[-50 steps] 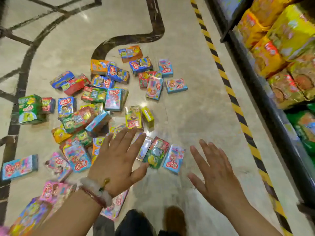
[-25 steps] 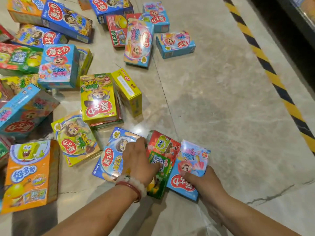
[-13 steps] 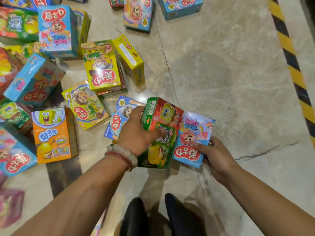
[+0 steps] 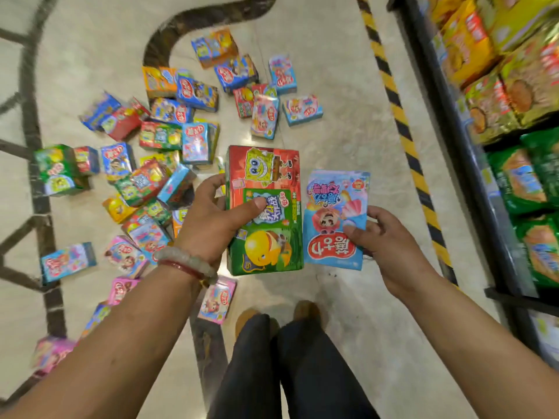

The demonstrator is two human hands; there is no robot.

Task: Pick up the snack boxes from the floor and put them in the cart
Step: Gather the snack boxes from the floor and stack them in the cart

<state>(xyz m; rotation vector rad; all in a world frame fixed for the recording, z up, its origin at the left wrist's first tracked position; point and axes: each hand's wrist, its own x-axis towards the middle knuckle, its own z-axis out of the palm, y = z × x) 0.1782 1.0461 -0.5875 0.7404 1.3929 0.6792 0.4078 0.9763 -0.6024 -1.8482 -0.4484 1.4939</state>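
Note:
My left hand (image 4: 211,219) grips a red and green snack box (image 4: 266,237) with a yellow sponge cartoon on it, thumb across its front. My right hand (image 4: 381,243) holds a light blue and pink snack box (image 4: 335,204) by its lower right corner. Both boxes are lifted well above the floor, side by side. Several more snack boxes (image 4: 169,146) lie scattered on the marble floor to the left and ahead. No cart is in view.
A shelf rack (image 4: 472,176) full of yellow, orange and green snack bags runs down the right side. A yellow and black hazard stripe (image 4: 402,128) marks the floor beside it. My legs and shoes (image 4: 278,325) stand below the held boxes. A pink box (image 4: 217,300) lies near my feet.
Both hands closed on the two boxes on the floor and lifted them. The view has risen from a low crouch, so the pile now looks farther away.

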